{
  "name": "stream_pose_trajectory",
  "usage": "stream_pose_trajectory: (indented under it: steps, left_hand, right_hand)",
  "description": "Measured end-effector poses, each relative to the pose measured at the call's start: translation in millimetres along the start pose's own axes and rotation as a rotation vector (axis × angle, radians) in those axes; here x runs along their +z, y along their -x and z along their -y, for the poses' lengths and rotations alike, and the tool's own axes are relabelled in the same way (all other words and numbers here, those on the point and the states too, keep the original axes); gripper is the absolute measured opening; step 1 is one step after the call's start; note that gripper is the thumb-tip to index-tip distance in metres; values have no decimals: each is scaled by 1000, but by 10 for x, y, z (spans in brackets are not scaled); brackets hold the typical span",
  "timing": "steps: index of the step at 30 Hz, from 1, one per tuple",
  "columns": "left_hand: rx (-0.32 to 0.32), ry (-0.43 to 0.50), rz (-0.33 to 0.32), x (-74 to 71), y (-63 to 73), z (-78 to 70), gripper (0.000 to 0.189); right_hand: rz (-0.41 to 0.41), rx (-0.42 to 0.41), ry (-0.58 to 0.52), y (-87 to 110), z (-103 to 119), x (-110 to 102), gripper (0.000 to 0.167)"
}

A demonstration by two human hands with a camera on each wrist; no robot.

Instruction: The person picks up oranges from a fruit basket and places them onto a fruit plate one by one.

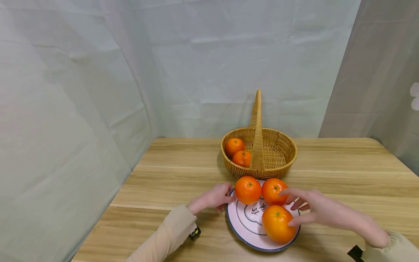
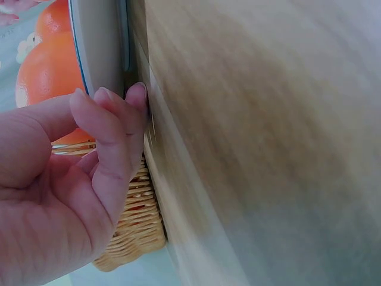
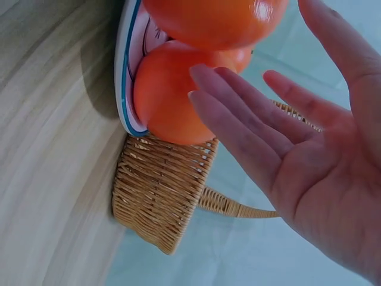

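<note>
A white plate (image 1: 240,227) with a blue rim and dark characters lies on the table, bearing a large orange (image 1: 276,225) at its front and two smaller oranges behind, one left (image 1: 247,190) and one right (image 1: 273,190). At the plate's left edge my left hand (image 1: 214,197) holds the rim, its fingers bent at the edge in the left wrist view. My right hand (image 1: 314,209) hovers at the plate's right side, fingers spread and loosely bent. Its thumb is by the large orange and its fingertips by the right one; contact is unclear.
Just behind the plate stands a wicker basket (image 1: 268,173) with a tall arched handle (image 1: 258,134). Two oranges sit in its left half, one at the back (image 1: 234,146) and one in front (image 1: 241,158). A pale curtain (image 1: 203,72) hangs behind the wooden table (image 1: 163,174).
</note>
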State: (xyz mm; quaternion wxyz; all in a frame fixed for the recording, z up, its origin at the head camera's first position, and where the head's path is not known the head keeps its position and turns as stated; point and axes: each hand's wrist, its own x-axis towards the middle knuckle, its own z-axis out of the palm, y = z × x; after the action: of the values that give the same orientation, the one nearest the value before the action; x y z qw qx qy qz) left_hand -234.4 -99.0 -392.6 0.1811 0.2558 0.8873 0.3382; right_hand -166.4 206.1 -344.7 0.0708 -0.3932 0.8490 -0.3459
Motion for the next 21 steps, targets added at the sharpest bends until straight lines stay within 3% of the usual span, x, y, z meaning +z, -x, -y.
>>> stream_pose_trajectory:
  steps: [8,21]
  left_hand:
    - [11,6,-4,6,-6,1,13]
    - [-8,8,4,7,-8,6,13]
  right_hand:
    - [-128,-133,32,-38,-45,-44,33]
    - [-201,-128,134,-33,-140,-92,31]
